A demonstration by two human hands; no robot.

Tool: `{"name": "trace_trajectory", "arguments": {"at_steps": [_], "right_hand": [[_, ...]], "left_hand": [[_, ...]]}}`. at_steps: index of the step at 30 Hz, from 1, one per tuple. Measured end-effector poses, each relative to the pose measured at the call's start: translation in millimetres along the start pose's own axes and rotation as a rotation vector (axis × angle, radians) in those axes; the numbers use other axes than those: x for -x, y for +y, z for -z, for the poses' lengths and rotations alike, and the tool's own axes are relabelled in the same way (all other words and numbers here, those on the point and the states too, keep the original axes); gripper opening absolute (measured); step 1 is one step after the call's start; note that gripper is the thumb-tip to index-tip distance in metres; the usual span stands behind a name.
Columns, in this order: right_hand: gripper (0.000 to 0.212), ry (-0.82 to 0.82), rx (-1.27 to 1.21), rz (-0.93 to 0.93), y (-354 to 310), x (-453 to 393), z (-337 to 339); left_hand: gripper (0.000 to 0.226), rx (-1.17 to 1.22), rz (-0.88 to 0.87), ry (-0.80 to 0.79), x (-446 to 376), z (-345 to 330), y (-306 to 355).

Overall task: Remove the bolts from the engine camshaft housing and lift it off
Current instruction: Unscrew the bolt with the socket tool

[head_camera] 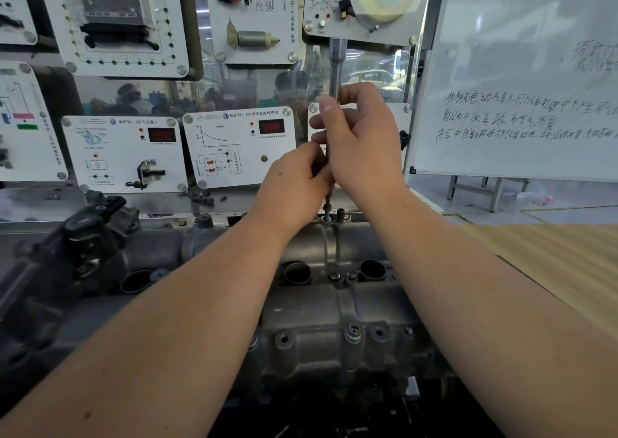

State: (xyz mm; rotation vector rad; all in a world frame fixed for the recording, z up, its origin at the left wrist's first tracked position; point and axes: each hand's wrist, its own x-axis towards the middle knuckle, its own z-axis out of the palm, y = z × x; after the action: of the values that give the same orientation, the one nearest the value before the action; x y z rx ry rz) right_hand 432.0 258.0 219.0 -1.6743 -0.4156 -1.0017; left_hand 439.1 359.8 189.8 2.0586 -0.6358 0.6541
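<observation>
- Nearest, along the front edge of the camshaft housing (pixel 334 310), one bolt (pixel 353 331) sits seated in its boss, while the neighbouring holes (pixel 283 339) to its left and right look empty, so some front fasteners seem already out.
- Further in, between the two round wells (pixel 372 269), a pair of bolt heads (pixel 334 276) remains in the middle of the housing; those look untouched.
- Beyond that, at the far edge, a long bolt (pixel 327 207) stands upright, raised partly out of its hole, with a slim socket extension (pixel 335 66) standing upright on it.
- Around the tool's lower shaft the left hand (pixel 294 176) pinches with curled fingertips, steadying it just above the bolt.
- Above it, the right hand (pixel 361 140) grips the shaft with fingers wrapped round, apparently spinning it by hand.
- Judging by this, the task is in mid-course: this far bolt is nearly free, at least three more stay seated, and the housing rests on the engine, not yet lifted.
- Behind stand sensor display panels (pixel 123 151) and a whiteboard (pixel 521 79).
</observation>
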Motion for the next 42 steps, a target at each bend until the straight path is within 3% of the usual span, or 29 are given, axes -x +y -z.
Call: {"name": "trace_trajectory", "arguments": {"at_steps": [8,14,16,25,30,32,39,42], "right_hand": [[0.020,-0.005,0.000,-0.026,-4.4,-1.4,1.7],[0.017,-0.033,0.013,-0.034,-2.6,0.5,-1.7],[0.005,-0.019,-0.012,-0.027,-0.7,-0.2,-0.6],[0.021,0.002,0.016,-0.026,-4.0,-1.4,1.7],[0.026,-0.016,0.018,-0.006,-1.3,2.2,-0.8],[0.008,0.008,0.021,0.005,0.5,0.7,0.1],[0.027,0.001,0.028,-0.006,-1.4,-2.4,1.5],[0.020,-0.018,-0.007,-0.018,-2.6,-1.9,0.9]], "left_hand": [[0.036,0.048,-0.012,-0.001,3.6,-0.6,2.0],[0.019,0.026,0.011,-0.006,1.4,2.3,2.8],[0.019,0.014,0.005,-0.003,1.9,2.0,3.4],[0.038,0.048,-0.001,-0.026,5.5,0.7,5.1],[0.015,0.017,0.010,-0.029,2.5,2.6,3.5],[0.018,0.011,-0.005,-0.021,2.4,1.2,3.3],[0.034,0.029,0.000,-0.043,5.3,-1.0,3.4],[0.033,-0.006,-0.003,-0.037,5.0,1.3,4.5]]}}
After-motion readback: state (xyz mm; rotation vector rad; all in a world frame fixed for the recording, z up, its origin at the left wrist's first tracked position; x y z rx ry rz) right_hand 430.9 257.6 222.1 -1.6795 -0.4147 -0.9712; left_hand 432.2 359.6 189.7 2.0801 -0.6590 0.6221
